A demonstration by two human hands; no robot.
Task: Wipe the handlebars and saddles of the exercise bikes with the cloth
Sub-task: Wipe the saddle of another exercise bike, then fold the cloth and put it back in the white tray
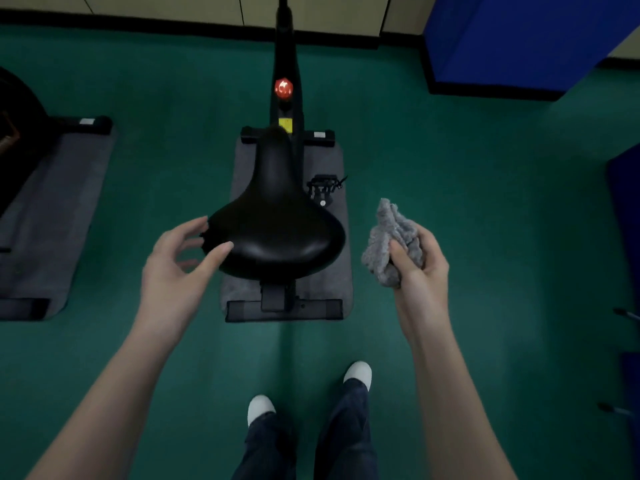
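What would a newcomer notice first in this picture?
The big black saddle fills the middle, with the open left hand at its left edge. Right of it, the right hand grips a crumpled grey cloth, apart from the saddle. Farther up, a red knob stands out on the bike's dark frame.

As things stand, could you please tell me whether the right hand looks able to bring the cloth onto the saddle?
Probably yes. The right hand holds the bunched cloth just beside the saddle, off its right edge, with nothing between them. The left hand is at the opposite side.
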